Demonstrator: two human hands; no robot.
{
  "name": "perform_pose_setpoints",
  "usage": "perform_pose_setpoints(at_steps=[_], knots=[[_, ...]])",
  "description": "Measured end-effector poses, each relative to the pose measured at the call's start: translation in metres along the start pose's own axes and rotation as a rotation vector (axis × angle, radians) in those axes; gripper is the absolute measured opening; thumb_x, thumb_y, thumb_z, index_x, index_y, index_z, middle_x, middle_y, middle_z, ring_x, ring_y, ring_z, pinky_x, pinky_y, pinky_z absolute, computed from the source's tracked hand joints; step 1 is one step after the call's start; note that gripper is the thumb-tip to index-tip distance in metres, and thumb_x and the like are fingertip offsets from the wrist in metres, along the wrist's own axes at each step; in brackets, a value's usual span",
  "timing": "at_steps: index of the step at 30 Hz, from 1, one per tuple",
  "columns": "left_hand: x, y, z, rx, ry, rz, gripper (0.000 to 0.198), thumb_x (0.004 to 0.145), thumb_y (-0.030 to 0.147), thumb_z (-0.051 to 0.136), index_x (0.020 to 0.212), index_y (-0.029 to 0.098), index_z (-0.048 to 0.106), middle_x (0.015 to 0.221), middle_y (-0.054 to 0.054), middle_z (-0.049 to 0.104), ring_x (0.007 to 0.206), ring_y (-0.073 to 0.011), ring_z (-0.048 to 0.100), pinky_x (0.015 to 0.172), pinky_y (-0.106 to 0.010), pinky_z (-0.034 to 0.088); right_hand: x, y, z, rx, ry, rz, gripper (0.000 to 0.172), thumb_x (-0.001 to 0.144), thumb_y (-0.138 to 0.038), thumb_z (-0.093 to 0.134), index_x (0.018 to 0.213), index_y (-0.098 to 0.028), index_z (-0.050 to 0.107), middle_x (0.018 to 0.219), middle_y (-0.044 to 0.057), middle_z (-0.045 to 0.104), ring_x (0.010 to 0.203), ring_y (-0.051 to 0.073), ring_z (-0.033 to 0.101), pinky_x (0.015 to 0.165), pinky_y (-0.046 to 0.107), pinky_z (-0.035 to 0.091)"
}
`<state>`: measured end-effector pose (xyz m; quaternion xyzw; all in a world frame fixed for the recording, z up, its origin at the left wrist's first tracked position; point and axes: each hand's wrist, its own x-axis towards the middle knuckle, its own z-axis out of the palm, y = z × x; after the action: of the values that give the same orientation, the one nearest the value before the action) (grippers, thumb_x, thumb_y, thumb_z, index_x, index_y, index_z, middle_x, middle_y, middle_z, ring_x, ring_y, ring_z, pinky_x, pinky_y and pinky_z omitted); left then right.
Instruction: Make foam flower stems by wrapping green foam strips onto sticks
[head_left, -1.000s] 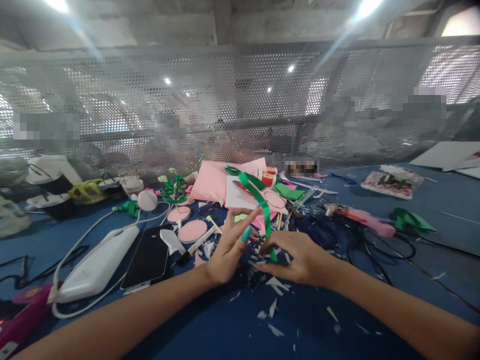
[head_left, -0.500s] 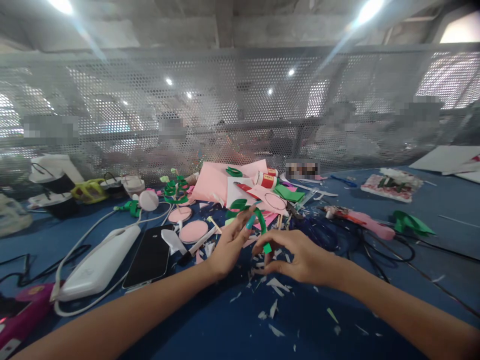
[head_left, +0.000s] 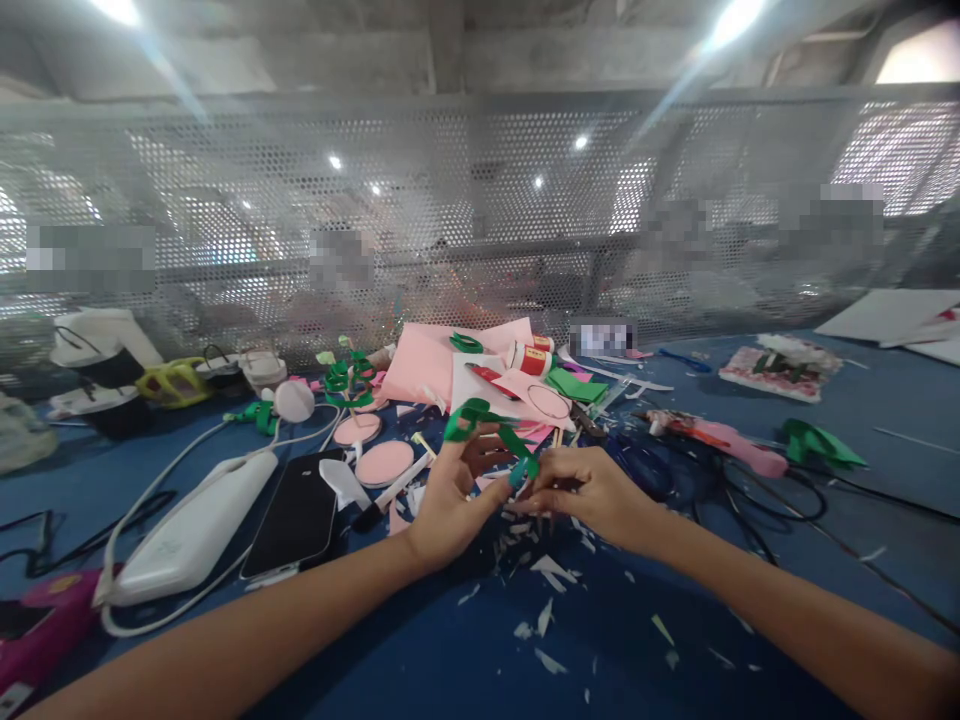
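– Seen from where?
– From a single camera worn on the person's head, above the near part of the blue surface (head_left: 450, 665).
– Facing which way?
– Forward and down, across the surface to the perforated panel (head_left: 510, 205) behind, and wide enough to take in the ceiling (head_left: 352, 55) along the top.
– How near?
– Close over the left forearm (head_left: 255, 635) and right forearm (head_left: 787, 610), both reaching in from the lower corners; a little farther from the left hand (head_left: 452, 508) and right hand (head_left: 600, 495), near the middle; well apart from the panel.

black phone (head_left: 292, 515) flat | white oblong device (head_left: 195, 530) beside it | perforated panel (head_left: 465, 220) behind
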<state>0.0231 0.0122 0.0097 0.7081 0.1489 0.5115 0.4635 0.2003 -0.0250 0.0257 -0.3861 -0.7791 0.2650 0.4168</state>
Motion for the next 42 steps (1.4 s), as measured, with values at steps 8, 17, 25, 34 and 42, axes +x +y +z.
perform_pose_setpoints(at_steps=[8,17,25,34,42], knots=[[-0.002,0.003,0.002,-0.030,0.109,-0.020,0.037,0.068,0.020,0.071,0.085,0.020,0.038,0.085,0.001,0.053,0.078,-0.0109,0.060,0.073,-0.026,0.052,0.000,0.006,0.001,-0.292,0.044,-0.142,0.032,0.083,-0.037,0.057,0.061,-0.015,0.066,0.058,0.002,0.059,0.055,0.011,0.054,0.053,0.022,0.039],[-0.005,0.004,0.000,0.094,-0.037,0.203,0.036,0.078,0.014,0.061,0.109,0.026,0.047,0.096,-0.004,0.064,0.087,-0.0177,0.066,0.079,-0.034,0.053,0.001,0.017,-0.002,-0.373,0.133,-0.109,0.033,0.085,-0.030,0.051,0.058,-0.015,0.065,0.056,0.003,0.061,0.051,0.012,0.054,0.051,0.022,0.037],[-0.007,0.012,-0.004,0.378,-0.345,0.352,0.031,0.084,0.014,0.051,0.109,0.026,0.063,0.110,-0.007,0.066,0.107,-0.0235,0.059,0.094,-0.041,0.048,-0.002,0.014,-0.005,-0.111,0.292,0.070,0.028,0.077,-0.033,0.056,0.060,-0.014,0.068,0.058,0.005,0.065,0.062,0.021,0.060,0.052,0.025,0.044],[-0.003,0.007,-0.005,0.395,-0.271,0.341,0.037,0.083,0.012,0.051,0.114,0.029,0.061,0.112,-0.005,0.065,0.110,-0.0249,0.057,0.095,-0.045,0.047,0.004,0.011,0.002,0.424,0.161,0.168,0.026,0.064,-0.014,0.054,0.084,-0.017,0.071,0.079,0.003,0.070,0.073,0.021,0.064,0.070,0.033,0.052],[-0.010,0.001,-0.008,0.360,-0.381,0.324,0.036,0.082,0.012,0.053,0.114,0.027,0.060,0.116,-0.007,0.063,0.107,-0.0237,0.058,0.088,-0.040,0.051,0.002,0.022,-0.007,0.041,0.315,0.234,0.015,0.070,-0.022,0.058,0.067,-0.013,0.070,0.061,0.000,0.066,0.066,0.022,0.062,0.056,0.027,0.049]])
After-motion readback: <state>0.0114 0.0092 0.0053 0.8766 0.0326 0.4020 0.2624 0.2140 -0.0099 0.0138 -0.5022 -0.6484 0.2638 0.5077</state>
